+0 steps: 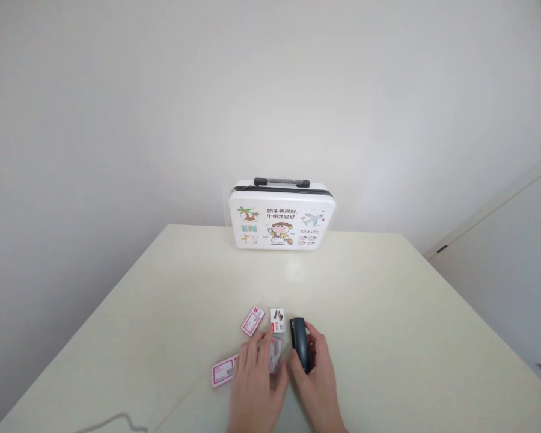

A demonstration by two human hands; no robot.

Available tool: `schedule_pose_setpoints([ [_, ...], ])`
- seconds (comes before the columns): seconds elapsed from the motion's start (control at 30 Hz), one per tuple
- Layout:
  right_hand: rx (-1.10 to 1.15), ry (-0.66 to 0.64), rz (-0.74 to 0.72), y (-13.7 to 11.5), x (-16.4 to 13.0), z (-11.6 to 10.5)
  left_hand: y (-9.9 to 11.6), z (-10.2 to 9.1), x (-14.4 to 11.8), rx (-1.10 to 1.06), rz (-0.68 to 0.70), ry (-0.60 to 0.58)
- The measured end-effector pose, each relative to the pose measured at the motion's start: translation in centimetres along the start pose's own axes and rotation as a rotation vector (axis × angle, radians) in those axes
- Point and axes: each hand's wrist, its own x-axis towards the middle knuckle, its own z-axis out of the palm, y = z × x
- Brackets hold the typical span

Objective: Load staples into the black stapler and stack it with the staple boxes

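A dark stapler [300, 341] stands on the table, its long side toward my left hand. My right hand [314, 370] is closed around it, thumb on the near left side and fingers on the right. My left hand [256, 376] reaches forward with its fingers stretched out over a pink-and-white box [276, 349], which it partly covers. Another pink-and-white box [223, 371] lies left of this hand, partly behind it. Past the fingertips are a third such box [253, 321], lying tilted, and a small white staple box [278, 320] with a picture on it.
A white case [282, 222] with cartoon prints and a black handle stands at the table's back edge against the wall. A thin cable [112, 419] lies at the front left. The pale table [162, 300] narrows toward the wall, and a white panel [514, 252] is at the right.
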Motion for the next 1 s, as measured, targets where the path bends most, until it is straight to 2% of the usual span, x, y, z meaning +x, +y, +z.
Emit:
schedule_pose_setpoints([
  [0.07, -0.033, 0.007, -0.010, 0.2, -0.2, -0.5, 1.4, 1.3, 1.0, 0.018, -0.056, -0.007],
  [0.17, -0.099, 0.006, -0.021, 0.7, 0.0, -1.5, 1.4, 2.3, 2.9, 0.017, -0.060, -0.023],
  [0.27, -0.189, -0.019, -0.063, 1.2, 0.6, -2.9, 0.2, 1.9, 3.8, -0.034, -0.023, -0.007],
  [0.33, -0.262, -0.052, -0.116, 1.5, 0.9, -3.9, -0.6, 1.3, 3.1, -0.043, -0.052, 0.009],
  [0.4, -0.320, -0.097, -0.167, 1.5, 1.2, -4.6, -1.1, 0.5, 1.7, -0.035, -0.048, -0.027],
  [0.53, -0.377, -0.171, -0.240, 0.4, 1.5, -4.2, -1.7, -0.8, -1.0, -0.011, 0.168, -0.178],
  [0.67, -0.393, -0.261, -0.326, -2.2, 1.7, -1.3, -2.3, -1.4, -1.6, 0.089, 0.347, -0.199],
  [0.73, -0.324, -0.276, -0.324, -3.4, 1.9, 0.3, -2.6, -1.4, -1.4, 0.132, 0.362, -0.206],
  [0.83, 0.004, -0.166, -0.204, -4.0, 2.6, 1.7, -3.1, -1.4, -1.2, 0.157, 0.323, -0.220],
  [0.9, 0.231, -0.072, -0.115, -3.7, 3.3, 1.6, -3.4, -1.7, -1.1, 0.158, 0.286, -0.220],
  [1.0, 0.371, 0.035, -0.051, -2.1, 4.3, -0.4, -4.0, -2.3, -0.9, 0.131, 0.286, -0.233],
])
